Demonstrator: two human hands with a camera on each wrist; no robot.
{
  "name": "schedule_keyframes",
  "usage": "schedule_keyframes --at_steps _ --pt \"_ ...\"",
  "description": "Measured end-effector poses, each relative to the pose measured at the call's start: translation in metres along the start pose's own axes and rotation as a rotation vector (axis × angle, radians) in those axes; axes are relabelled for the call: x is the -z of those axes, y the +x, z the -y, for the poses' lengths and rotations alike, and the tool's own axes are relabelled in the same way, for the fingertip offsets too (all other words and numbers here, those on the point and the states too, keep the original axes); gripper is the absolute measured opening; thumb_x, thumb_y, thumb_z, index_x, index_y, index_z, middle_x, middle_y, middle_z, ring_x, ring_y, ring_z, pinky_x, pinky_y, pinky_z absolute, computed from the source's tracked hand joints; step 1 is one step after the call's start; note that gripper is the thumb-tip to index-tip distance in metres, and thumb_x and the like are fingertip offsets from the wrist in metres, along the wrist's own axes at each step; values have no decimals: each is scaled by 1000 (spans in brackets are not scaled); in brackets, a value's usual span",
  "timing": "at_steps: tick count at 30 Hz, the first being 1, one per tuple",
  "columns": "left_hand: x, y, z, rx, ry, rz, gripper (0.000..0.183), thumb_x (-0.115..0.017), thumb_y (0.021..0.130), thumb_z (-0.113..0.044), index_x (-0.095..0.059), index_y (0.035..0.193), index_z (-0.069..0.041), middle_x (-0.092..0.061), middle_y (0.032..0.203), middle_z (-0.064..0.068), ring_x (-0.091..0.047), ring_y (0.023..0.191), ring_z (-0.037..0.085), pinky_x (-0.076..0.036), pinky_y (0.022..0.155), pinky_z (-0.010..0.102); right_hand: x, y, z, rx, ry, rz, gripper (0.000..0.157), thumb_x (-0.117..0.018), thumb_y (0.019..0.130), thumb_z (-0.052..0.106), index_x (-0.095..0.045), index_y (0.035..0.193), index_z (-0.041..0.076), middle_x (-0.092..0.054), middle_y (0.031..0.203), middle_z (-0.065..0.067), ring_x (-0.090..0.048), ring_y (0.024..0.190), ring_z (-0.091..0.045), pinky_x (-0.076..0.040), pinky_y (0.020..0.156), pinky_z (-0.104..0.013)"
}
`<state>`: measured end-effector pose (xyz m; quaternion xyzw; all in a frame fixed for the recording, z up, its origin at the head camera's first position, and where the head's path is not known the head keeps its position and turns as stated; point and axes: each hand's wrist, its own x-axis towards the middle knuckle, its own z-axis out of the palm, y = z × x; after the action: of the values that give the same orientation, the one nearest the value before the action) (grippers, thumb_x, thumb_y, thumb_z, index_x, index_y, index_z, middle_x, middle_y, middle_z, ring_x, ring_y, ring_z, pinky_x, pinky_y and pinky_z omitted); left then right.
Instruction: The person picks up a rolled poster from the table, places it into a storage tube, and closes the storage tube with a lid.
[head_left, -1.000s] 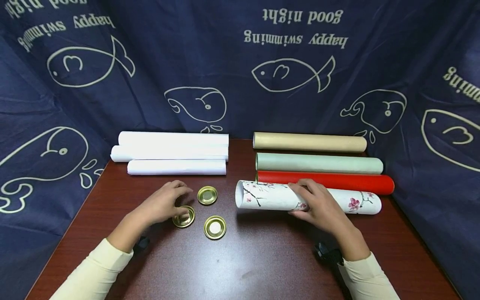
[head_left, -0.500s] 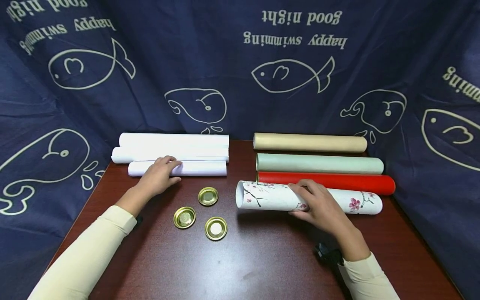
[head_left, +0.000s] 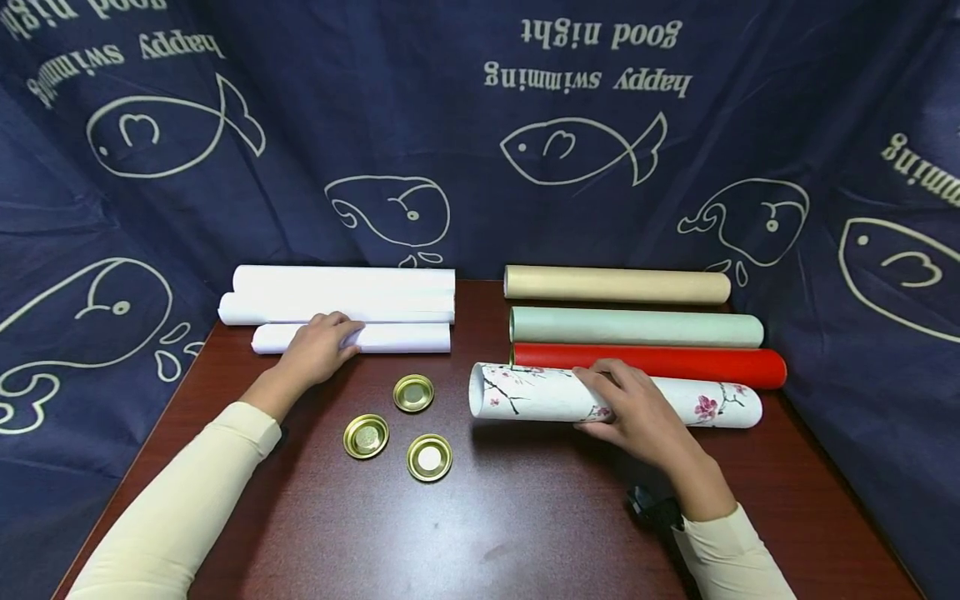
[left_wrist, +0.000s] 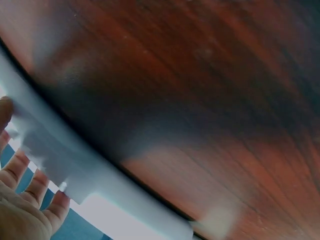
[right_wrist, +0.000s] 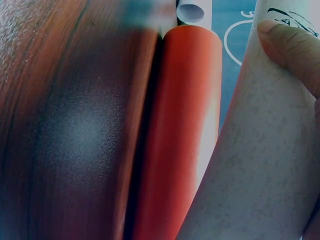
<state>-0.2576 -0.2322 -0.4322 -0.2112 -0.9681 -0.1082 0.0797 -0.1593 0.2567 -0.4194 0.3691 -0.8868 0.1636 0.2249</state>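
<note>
Hands gripping white roll, floral roll

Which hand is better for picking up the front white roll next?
Probably the left hand: it has hold of the front white roll. The right hand is farther away, over on the right, and busy gripping the flowery roll.

Pale lettering on the blue cloth reads upside down: "good night" above "happy swimming" at the centre, the same two lines at upper left, the top one partly cut off, and a cropped "mming" at the right edge.
</note>
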Motion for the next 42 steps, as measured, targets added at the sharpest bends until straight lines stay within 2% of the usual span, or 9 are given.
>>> schedule_keyframes --at_steps 4,8,16,20,25,30,33,37,42 --pt "3 1 -3 17 11 30 41 -74 90 -17 -64 127 -3 -60 118 20 -54 107 41 -46 87 57 0 1 0 -4 4 4 79 -95 61 23 -59 131 11 -58 114 -13 -58 94 -32 -49 80 -49" --pt "2 2 -3 12 -6 22 37 -76 88 -16 -67 121 -2 -60 119 20 -54 109 42 -46 89 57 0 1 0 -2 7 0 78 -94 61 23 -60 131 11 -58 114 -12 -58 93 -32 -49 80 -49" --pt "1 2 -4 -4 -16 37 32 -78 86 -13 -67 114 -3 -55 131 23 -50 120 46 -43 95 59 -1 0 0 -2 5 0 78 -94 61 23 -60 130 11 -58 114 -12 -58 92 -31 -49 79 -48" --pt "0 1 -4 4 -19 20 36 -78 85 -12 -65 117 -2 -60 122 20 -52 117 44 -44 94 59 -1 0 -1 0 10 -4 78 -94 61 22 -60 130 11 -58 114 -12 -58 93 -31 -49 79 -48" --pt "-1 -1 -6 2 -7 -10 52 -80 83 -12 -60 130 -3 -60 114 20 -55 107 43 -47 84 59 -1 -1 -1 2 8 -5 79 -94 61 22 -60 131 10 -58 114 -12 -58 94 -31 -49 80 -49" --pt "-2 -4 -7 -43 4 -56 49 -84 78 -12 -66 122 -2 -58 104 17 -56 97 38 -45 83 56 -2 -1 -2 -3 8 -1 78 -94 62 23 -60 131 11 -58 114 -12 -58 94 -31 -49 80 -49" --pt "0 -7 -7 -85 -41 -78 48 -85 76 -10 -65 119 1 -60 108 19 -57 101 39 -44 91 55 -1 -1 -2 -6 8 -1 77 -94 62 23 -60 131 11 -58 115 -12 -58 94 -31 -49 80 -49" --pt "8 -13 -9 -113 -155 -72 49 -83 79 -8 -62 122 2 -63 120 22 -57 113 41 -42 100 54 -1 -1 -1 -9 6 1 78 -94 62 24 -60 131 12 -58 115 -12 -58 94 -32 -49 81 -50" --pt "22 -21 -17 -126 -245 -108 50 -84 79 -12 -63 123 -1 -65 119 18 -59 112 37 -44 97 52 -1 -2 -2 -13 -1 -3 81 -95 61 23 -59 132 12 -58 114 -12 -59 94 -31 -49 80 -50"
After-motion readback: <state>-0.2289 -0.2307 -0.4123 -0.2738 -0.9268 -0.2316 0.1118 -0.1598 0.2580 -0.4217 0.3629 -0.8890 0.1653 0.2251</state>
